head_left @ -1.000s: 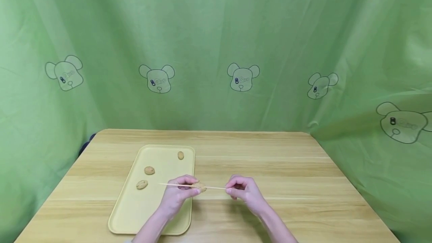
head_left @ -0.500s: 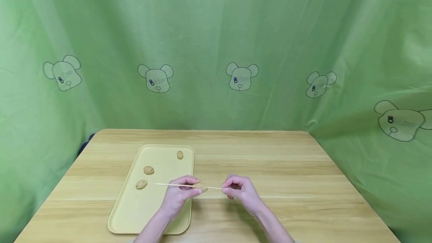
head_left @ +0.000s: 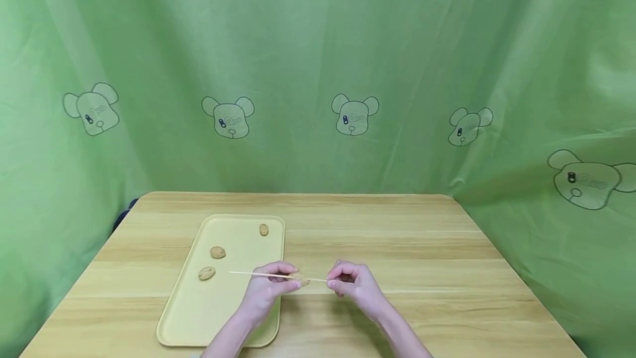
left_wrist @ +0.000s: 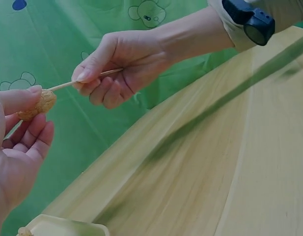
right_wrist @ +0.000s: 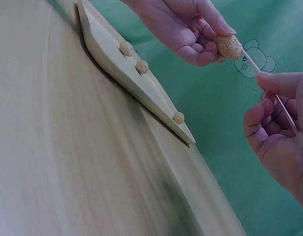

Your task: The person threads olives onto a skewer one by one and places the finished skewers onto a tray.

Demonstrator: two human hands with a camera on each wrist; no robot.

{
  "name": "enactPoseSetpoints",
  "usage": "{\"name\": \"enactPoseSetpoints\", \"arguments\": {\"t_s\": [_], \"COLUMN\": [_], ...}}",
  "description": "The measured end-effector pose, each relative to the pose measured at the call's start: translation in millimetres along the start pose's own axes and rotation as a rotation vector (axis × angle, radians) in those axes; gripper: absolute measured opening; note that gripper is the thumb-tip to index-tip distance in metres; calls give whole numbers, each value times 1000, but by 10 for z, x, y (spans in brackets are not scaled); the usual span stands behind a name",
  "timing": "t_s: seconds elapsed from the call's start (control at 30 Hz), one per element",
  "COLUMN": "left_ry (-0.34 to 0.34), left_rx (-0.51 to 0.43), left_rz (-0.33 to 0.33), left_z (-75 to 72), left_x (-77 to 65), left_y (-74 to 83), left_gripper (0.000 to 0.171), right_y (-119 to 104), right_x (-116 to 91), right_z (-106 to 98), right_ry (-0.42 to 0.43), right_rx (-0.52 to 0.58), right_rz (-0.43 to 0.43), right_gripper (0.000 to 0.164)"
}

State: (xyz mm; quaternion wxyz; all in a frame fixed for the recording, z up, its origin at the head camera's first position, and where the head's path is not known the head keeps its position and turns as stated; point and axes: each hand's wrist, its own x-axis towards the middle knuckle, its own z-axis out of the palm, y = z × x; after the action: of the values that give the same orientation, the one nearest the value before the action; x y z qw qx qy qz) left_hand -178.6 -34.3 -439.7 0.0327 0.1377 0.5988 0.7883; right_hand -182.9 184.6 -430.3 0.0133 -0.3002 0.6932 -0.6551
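Note:
Above the tray's right edge, my left hand (head_left: 263,294) pinches a tan, wrinkled walnut (right_wrist: 229,46) between thumb and fingers. A thin wooden skewer (head_left: 253,274) runs lengthwise at the walnut and sticks out on both sides in the head view; its pointed end is at the left. My right hand (head_left: 359,290) pinches the skewer's other side between thumb and forefinger, a short way right of the walnut. In the right wrist view, the skewer's end lies against the right palm. Whether it passes through the walnut or beside it is hidden by the left fingers.
A pale yellow tray (head_left: 213,314) lies on the left of the wooden table (head_left: 422,247). On it sit two walnuts, one upper (head_left: 217,252) and one lower (head_left: 206,273), plus a smaller nut (head_left: 264,230) near the far right corner. A green curtain (head_left: 293,43) hangs behind.
The left hand and walnut have shifted slightly right, and the bare stretch of skewer between walnut and right hand is shorter. The right hand has moved a little left. The nuts on the tray stay put.

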Motion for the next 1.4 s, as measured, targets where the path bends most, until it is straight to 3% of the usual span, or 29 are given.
{"name": "enactPoseSetpoints", "arguments": {"t_s": [0.27, 0.53, 0.73, 0.97, 1.17, 1.4], "left_ry": [-23, -37, -29, -14, -32, -15], "left_rx": [5, 35, 5, 1, 2, -24], "left_rz": [-21, 6, -6, 24, 73, 25], "left_z": [21, 3, -3, 8, 10, 19], "left_x": [30, 14, -8, -30, -32, -21], "left_y": [18, -3, -1, 4, -4, -23], "left_gripper": [34, 35, 37, 38, 36, 40], "right_y": [-9, -26, -35, -39, -45, -39], "right_x": [-29, -65, -81, -83, -80, -61], "right_z": [-56, -109, -82, -63, -43, -5], "right_ry": [-8, -98, -79, -75, -3, 115], "right_rx": [-6, -60, -88, -69, -111, -135], "right_rz": [26, 100, 80, 50, 37, 79], "right_gripper": [16, 19, 19, 18, 18, 17]}}
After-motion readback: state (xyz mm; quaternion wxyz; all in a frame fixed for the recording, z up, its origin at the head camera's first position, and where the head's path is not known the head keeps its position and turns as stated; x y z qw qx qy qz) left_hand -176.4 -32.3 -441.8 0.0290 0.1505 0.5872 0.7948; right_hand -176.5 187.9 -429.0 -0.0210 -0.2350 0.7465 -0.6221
